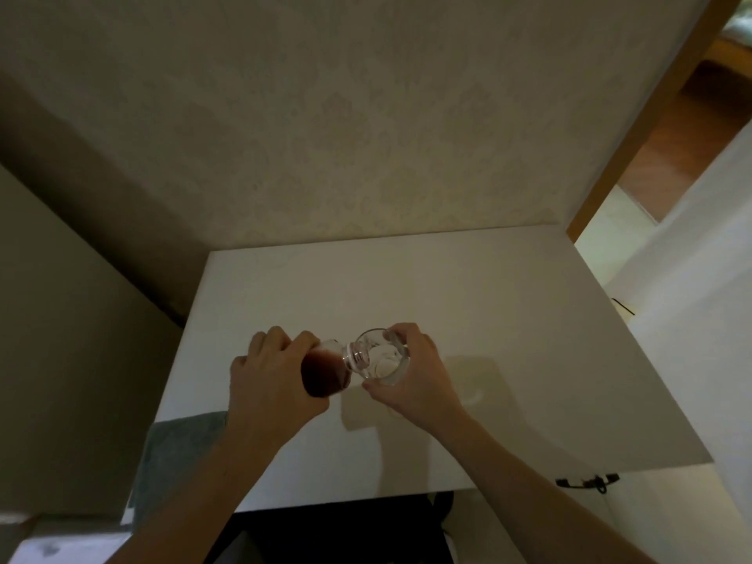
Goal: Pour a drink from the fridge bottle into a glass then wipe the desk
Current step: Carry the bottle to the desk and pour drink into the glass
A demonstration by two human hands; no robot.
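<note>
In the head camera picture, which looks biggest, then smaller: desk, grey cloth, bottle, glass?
1. Desk.
2. Grey cloth, partly hidden.
3 and 4. Bottle and glass: look alike, and hands cover both, so unranked.

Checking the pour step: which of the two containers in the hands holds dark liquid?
The bottle in the left hand, tipped toward the glass, which looks clear and empty in the right hand.

Counter (468,287) white, plain. Bottle (325,370) clear plastic, dark reddish-brown liquid inside; neck clear. Glass (382,358) clear, colourless. Cloth (175,453) at near-left counter edge grey-teal, plain. Far wall (366,116) beige, faint damask pattern. Door frame (651,116) far right tan wood; floor (683,136) beyond it reddish-brown wood. Dark black gap (337,523) under counter's near edge.
</note>
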